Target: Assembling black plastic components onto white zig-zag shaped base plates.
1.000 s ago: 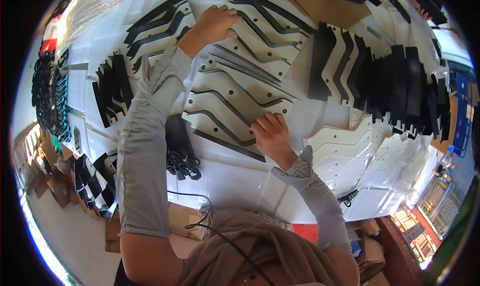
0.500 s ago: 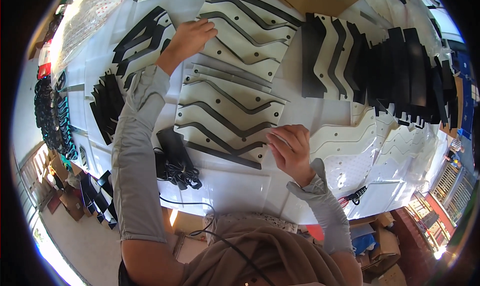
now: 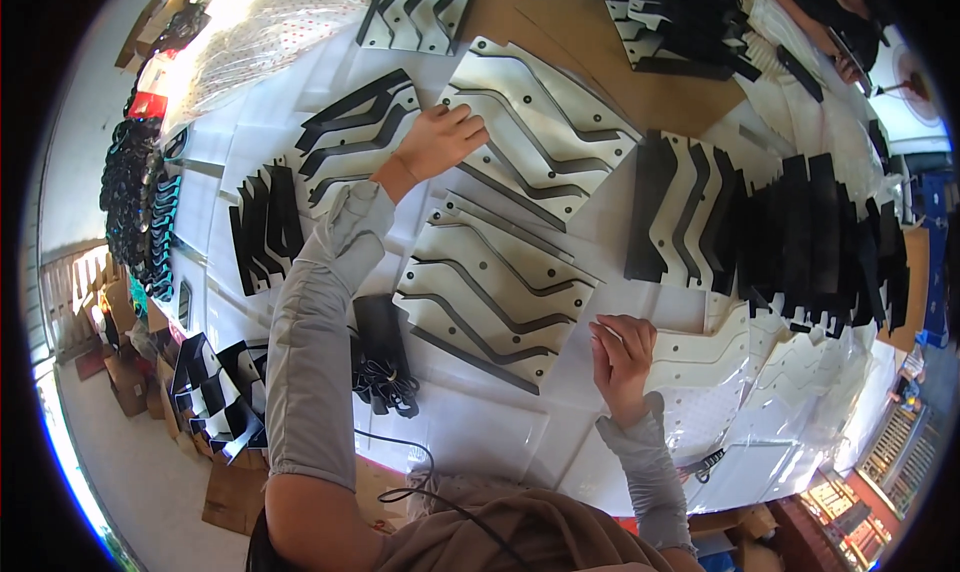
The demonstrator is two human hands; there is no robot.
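Two white panels lie on the white table, each carrying dark zigzag strips and small round black dots. Over the left part of the farther panel (image 3: 560, 137) is my left hand (image 3: 445, 137), its fingers curled together by the end of a strip; what they hold, if anything, is hidden. My right hand (image 3: 625, 362) is just off the right edge of the nearer panel (image 3: 470, 312). Its fingers are bent in toward the thumb, and I cannot make out anything between them. A black strip (image 3: 475, 360) runs along the nearer panel's front edge.
A smaller panel with black strips (image 3: 360, 137) lies left of my left hand. Black pieces (image 3: 265, 227) and a black block with a coiled cable (image 3: 380, 357) are nearby. Stacked black strips (image 3: 800, 237) and white wavy sheets (image 3: 700, 357) lie right. Another person (image 3: 835, 17) is far right.
The whole view has shifted, so the table's things appear lower and farther right. My right hand has drawn slightly away from the nearer panel's edge. My left hand stays by the farther panel.
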